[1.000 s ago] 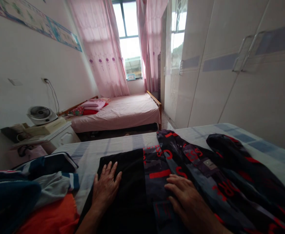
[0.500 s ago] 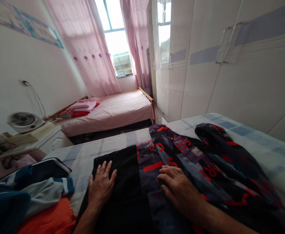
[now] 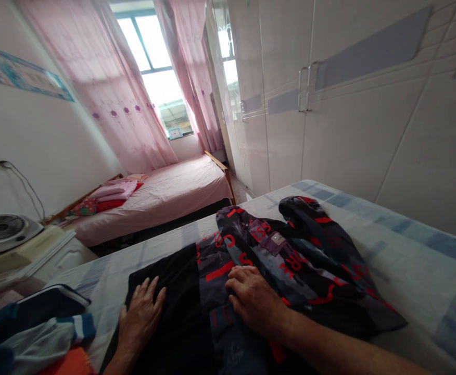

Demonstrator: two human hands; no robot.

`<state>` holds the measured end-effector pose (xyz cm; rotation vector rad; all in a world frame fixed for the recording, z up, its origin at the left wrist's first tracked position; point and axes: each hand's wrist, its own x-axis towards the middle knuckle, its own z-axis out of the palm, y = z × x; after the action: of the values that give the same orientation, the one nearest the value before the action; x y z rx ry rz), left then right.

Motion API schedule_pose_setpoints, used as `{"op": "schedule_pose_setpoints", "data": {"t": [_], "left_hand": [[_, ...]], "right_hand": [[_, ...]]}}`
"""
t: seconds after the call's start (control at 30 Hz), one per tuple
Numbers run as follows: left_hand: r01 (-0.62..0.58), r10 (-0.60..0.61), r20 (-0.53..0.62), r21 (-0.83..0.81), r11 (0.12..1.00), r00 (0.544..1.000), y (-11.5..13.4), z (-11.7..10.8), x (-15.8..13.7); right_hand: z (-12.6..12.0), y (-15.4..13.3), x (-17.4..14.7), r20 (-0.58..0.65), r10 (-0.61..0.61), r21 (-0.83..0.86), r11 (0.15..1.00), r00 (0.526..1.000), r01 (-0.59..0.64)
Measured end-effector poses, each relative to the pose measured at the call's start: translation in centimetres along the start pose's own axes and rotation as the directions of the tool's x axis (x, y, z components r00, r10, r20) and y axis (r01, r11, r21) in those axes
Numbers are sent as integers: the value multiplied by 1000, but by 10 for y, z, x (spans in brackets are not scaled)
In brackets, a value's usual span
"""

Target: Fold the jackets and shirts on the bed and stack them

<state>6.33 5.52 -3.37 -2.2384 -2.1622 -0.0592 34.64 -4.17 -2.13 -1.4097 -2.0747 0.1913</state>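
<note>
A dark jacket (image 3: pixel 286 260) with red lettering and grey camouflage patches lies spread on the bed in front of me. Its left part is a plain black panel (image 3: pixel 177 323). My left hand (image 3: pixel 142 310) rests flat on that panel, fingers stretched and slightly apart. On the patterned part, my right hand (image 3: pixel 257 299) has its fingers bent and drawn together against the cloth; the thumb is hidden. Two sleeve-like parts extend to the right of this hand, away from me.
The jacket lies on a bed with a blue-and-white checked sheet (image 3: pixel 392 224). Other clothes, including a grey garment (image 3: pixel 36 338) and an orange cloth (image 3: pixel 70 362), lie at left. Beyond are a fan (image 3: pixel 3 232), a pink bed (image 3: pixel 173 195) and a white wardrobe (image 3: pixel 341 135).
The view has turned to the right, so the room shifts left. Both hands stay on the jacket; my right fingers look more bent and closer together.
</note>
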Motion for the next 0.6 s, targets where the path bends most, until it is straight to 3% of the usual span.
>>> {"op": "schedule_pose_setpoints", "data": {"t": [0.17, 0.33, 0.47, 0.6], "left_hand": [[-105, 105, 5, 98, 990, 994, 27, -36, 4], [-314, 318, -14, -207, 926, 948, 94, -72, 37], [-346, 361, -19, -336, 876, 932, 148, -61, 75], [-269, 299, -13, -476, 837, 954, 190, -44, 103]], "right_hand": [[1, 1, 1, 8, 5, 4, 1000, 1000, -5], [4, 2, 0, 1, 10, 13, 1000, 1000, -10], [9, 6, 0, -10, 17, 13, 1000, 1000, -17], [7, 6, 1, -10, 0, 6, 1000, 1000, 0]]}}
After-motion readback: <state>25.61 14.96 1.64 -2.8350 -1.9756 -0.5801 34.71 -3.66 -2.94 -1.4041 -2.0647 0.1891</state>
